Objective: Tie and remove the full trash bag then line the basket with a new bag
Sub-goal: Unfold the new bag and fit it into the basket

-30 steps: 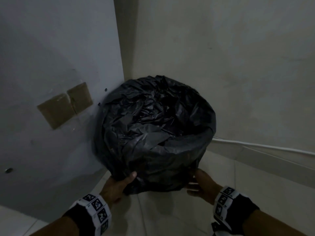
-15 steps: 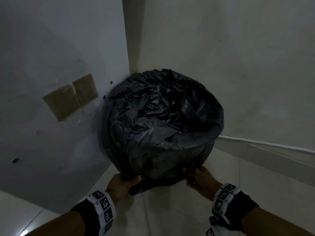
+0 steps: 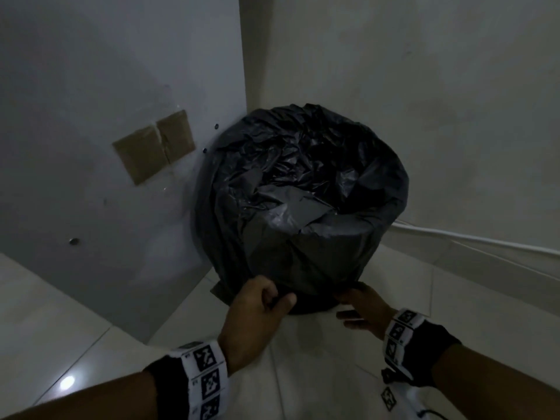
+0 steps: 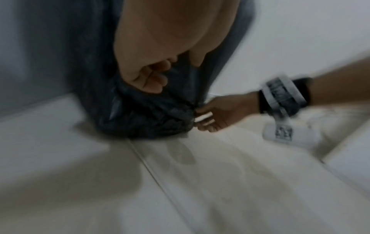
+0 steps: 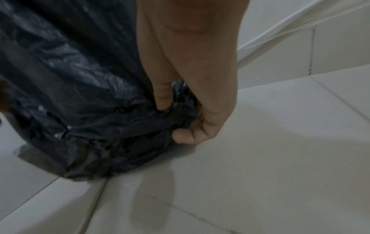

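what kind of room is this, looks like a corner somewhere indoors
Likely a bare indoor corner of a home or utility area: pale tiled floor, plain painted walls meeting behind a basket lined with a black trash bag, and a white cable along the skirting.

Head view: dim overall, grey-toned, low contrast. One small bright glare spot on the floor tile [image 3: 67,382] at lower left. The black trash bag [image 3: 303,201] reads nearly featureless except for faint sheen on its creases. Straight wall edges bow toward the frame borders. Left wrist view: heavy motion blur throughout; floor seams smeared, the left hand [image 4: 160,52] soft. Right wrist view: sharper, with soft shadows on the floor and specular highlights on the bag plastic.
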The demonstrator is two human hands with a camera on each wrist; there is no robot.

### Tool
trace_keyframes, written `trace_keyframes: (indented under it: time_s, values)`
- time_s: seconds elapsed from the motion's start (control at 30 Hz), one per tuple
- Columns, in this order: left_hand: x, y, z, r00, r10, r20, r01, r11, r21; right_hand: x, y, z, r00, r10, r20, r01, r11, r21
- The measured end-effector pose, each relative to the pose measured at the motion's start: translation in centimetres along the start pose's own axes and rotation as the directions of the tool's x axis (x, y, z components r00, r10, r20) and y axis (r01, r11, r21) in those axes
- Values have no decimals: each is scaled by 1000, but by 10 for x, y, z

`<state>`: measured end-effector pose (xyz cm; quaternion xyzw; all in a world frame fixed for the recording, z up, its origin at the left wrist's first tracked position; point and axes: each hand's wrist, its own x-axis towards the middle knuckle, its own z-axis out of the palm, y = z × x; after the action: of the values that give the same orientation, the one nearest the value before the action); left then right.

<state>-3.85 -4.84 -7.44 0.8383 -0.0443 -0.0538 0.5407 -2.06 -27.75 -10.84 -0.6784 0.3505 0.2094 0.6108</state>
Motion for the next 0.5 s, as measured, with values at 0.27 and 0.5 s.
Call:
trace_keyframes:
  time_s: [0.27, 0.5]
  values:
    - [-16, 44, -10, 904, 421, 79, -428, 883, 191, -33, -13, -17, 997, -73, -16, 73, 997, -24]
    - [8, 104, -15, 449, 838, 310, -790, 211, 575, -48, -20, -28, 992, -114, -61, 115, 993, 5]
